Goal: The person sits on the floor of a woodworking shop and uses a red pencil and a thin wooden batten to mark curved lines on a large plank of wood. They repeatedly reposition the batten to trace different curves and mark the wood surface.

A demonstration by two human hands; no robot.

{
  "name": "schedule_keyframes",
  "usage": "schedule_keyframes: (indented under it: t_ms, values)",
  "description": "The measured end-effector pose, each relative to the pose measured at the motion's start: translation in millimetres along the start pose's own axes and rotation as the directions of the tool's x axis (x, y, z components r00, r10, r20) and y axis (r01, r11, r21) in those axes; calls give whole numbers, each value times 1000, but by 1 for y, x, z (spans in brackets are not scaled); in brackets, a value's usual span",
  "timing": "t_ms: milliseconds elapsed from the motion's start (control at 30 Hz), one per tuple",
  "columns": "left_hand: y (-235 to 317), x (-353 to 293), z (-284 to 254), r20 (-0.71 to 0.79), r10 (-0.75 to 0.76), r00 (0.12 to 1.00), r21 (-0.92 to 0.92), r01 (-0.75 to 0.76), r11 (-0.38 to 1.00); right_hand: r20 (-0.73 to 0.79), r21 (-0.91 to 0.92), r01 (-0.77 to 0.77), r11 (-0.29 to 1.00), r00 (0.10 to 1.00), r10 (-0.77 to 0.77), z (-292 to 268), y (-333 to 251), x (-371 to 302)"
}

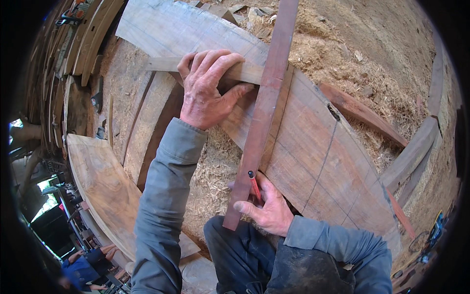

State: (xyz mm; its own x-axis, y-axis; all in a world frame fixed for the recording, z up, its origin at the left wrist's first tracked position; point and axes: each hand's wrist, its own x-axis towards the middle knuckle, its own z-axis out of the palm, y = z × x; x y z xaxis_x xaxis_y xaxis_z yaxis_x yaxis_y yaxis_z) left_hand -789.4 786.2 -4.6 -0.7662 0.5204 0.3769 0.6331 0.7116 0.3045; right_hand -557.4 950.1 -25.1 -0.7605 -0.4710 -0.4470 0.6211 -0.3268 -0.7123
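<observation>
A wide curved plank (313, 157) with dark pencil lines and a dark slot near its far edge lies before me. Across it rests a long reddish wooden strip (262, 103), meeting a paler wooden bar (249, 73) at an angle. My left hand (203, 93) is closed over the pale bar, fingers on its far side and thumb beneath. In my right hand (269, 210) is a slim red pencil (255, 188) with a black end pointing up; this hand is by the strip's near end, some fingers hidden behind the strip.
Curved boards (105, 181) lie at left, beside a stack of planks (88, 44). Reddish and grey timbers (362, 112) lie at right. Wood shavings (333, 44) cover the ground. A person in blue (81, 269) is at lower left.
</observation>
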Motion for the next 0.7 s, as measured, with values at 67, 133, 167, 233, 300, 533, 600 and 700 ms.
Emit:
schedule_keyframes:
  t_ms: [67, 133, 167, 233, 300, 533, 600, 700]
  values:
    - [-1, -1, 1, 1, 3, 1000, 0, -3, 1000, 4, 16, -9, 1000, 1000, 9, 1, 0, 0]
    - [-2, -1, 2, -12, 15, 1000, -7, -15, 1000, 13, 102, 0, 995, 1000, -2, 2, 1, 0]
    - [-2, -2, 2, -8, 11, 1000, -3, -11, 1000, 2, 86, -9, 996, 1000, 9, 3, 1, 0]
    - [-2, -2, 2, -7, 4, 1000, 0, -4, 1000, 6, 121, -5, 993, 1000, 5, 3, 1, 0]
    - [-2, -2, 3, -11, 6, 1000, 2, -6, 1000, -15, 56, -25, 998, 1000, 26, 2, 1, 1]
    - [-3, -2, 4, -36, 23, 999, -7, -23, 1000, 18, 116, -22, 993, 1000, 20, 1, 1, 1]
    - [-4, -1, 5, -44, 32, 999, -8, -32, 999, -8, 53, -14, 999, 1000, 15, 1, 2, 0]
    - [-5, -2, 5, -52, 34, 998, -12, -35, 999, -1, 27, -25, 999, 1000, 25, 0, 3, 0]
